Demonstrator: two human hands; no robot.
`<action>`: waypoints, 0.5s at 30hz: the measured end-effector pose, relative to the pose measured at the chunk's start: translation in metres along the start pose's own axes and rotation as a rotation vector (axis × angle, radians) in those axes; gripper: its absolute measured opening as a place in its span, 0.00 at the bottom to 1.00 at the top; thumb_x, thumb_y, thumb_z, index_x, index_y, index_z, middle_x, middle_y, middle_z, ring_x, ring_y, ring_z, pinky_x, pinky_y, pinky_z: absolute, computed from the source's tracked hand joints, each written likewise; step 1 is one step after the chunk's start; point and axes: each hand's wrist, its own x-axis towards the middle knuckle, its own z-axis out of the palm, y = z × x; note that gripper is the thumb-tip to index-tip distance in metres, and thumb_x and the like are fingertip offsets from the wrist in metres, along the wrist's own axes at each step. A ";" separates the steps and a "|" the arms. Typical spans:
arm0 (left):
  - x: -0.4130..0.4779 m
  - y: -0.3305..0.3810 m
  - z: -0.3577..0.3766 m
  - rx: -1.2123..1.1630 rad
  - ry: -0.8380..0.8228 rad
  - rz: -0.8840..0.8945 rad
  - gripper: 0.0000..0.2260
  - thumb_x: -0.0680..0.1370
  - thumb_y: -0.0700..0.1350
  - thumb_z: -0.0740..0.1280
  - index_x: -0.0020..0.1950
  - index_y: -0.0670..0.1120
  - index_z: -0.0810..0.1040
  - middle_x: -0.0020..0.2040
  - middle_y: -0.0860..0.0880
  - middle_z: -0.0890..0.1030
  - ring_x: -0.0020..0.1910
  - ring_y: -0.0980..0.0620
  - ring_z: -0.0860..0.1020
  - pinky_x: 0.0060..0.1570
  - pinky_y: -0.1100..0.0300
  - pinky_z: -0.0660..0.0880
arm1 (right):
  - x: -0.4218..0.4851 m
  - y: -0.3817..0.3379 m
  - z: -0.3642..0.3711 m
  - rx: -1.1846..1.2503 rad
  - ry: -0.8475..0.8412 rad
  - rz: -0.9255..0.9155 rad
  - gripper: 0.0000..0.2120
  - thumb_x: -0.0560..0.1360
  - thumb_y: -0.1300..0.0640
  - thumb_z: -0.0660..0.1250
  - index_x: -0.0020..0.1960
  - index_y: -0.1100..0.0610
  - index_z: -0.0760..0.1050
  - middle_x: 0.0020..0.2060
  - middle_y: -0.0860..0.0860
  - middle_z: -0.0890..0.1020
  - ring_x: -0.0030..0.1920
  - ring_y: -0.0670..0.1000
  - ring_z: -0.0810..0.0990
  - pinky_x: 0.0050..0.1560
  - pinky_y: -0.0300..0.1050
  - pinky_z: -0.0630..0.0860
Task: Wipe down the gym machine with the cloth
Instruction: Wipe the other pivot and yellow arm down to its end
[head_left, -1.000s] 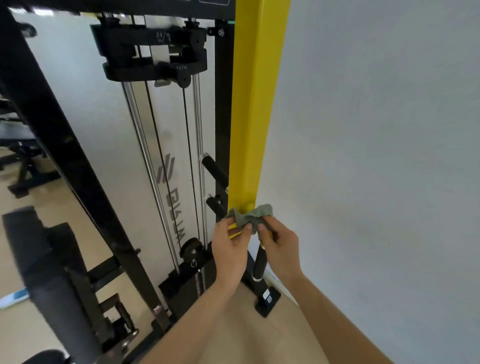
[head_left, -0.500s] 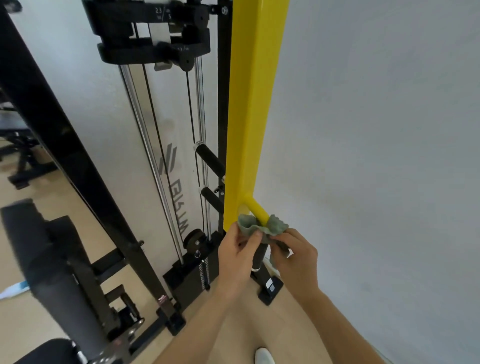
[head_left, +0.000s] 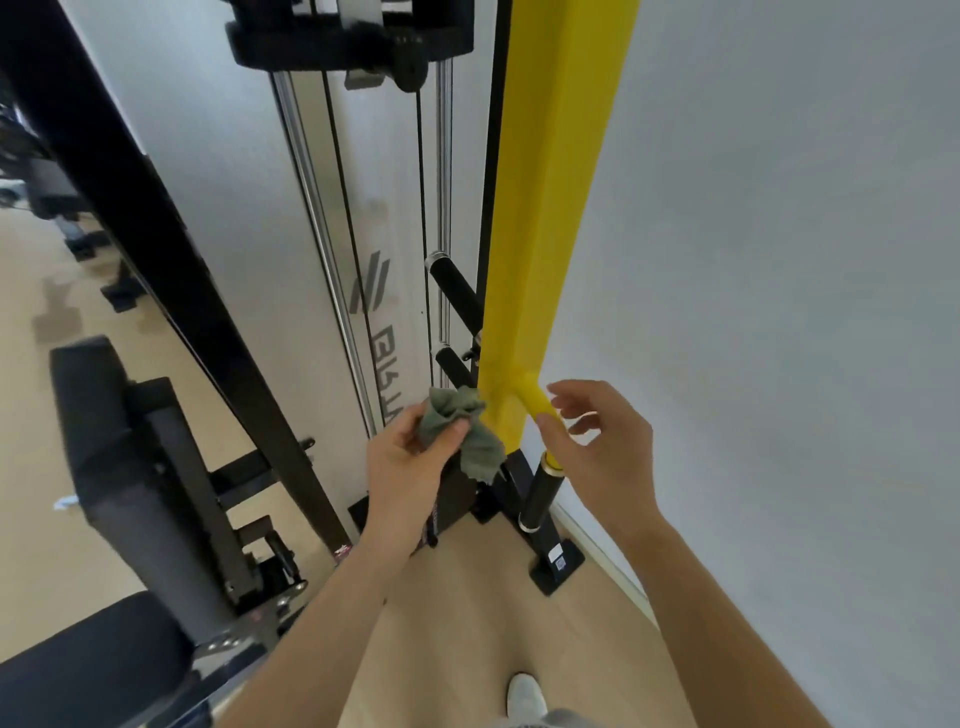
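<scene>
- Left grip (head_left: 410, 467) pinches the bunched cloth (head_left: 467, 441). Right grip (head_left: 602, 447) holds nothing, fingers relaxed beside the yellow peg (head_left: 534, 399).
- The cloth looks soft, light and limp, probably best held wadded in the palm.
- It hangs just beside the yellow post (head_left: 545, 249).

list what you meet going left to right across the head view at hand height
black bench pad → black slanted beam → left hand gripping the cloth → yellow post → right hand → white wall
</scene>
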 end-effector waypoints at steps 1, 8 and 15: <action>0.008 0.003 0.001 0.012 0.044 0.036 0.11 0.78 0.39 0.73 0.56 0.54 0.82 0.51 0.55 0.86 0.53 0.56 0.83 0.53 0.61 0.81 | 0.006 0.004 0.000 -0.044 -0.006 0.023 0.13 0.73 0.61 0.77 0.54 0.48 0.81 0.47 0.43 0.83 0.46 0.45 0.81 0.45 0.35 0.77; 0.037 -0.025 0.038 0.154 0.014 0.271 0.17 0.76 0.32 0.72 0.64 0.38 0.80 0.59 0.46 0.82 0.58 0.59 0.81 0.56 0.65 0.78 | 0.010 0.021 0.004 -0.061 -0.073 0.098 0.10 0.75 0.57 0.74 0.56 0.53 0.84 0.48 0.43 0.83 0.42 0.45 0.80 0.45 0.43 0.81; 0.028 -0.095 0.038 0.270 0.043 0.069 0.16 0.76 0.34 0.73 0.63 0.40 0.82 0.55 0.52 0.82 0.54 0.65 0.80 0.55 0.70 0.77 | 0.015 0.029 -0.001 -0.061 -0.096 0.095 0.10 0.76 0.57 0.74 0.57 0.52 0.83 0.49 0.44 0.84 0.44 0.44 0.81 0.44 0.35 0.78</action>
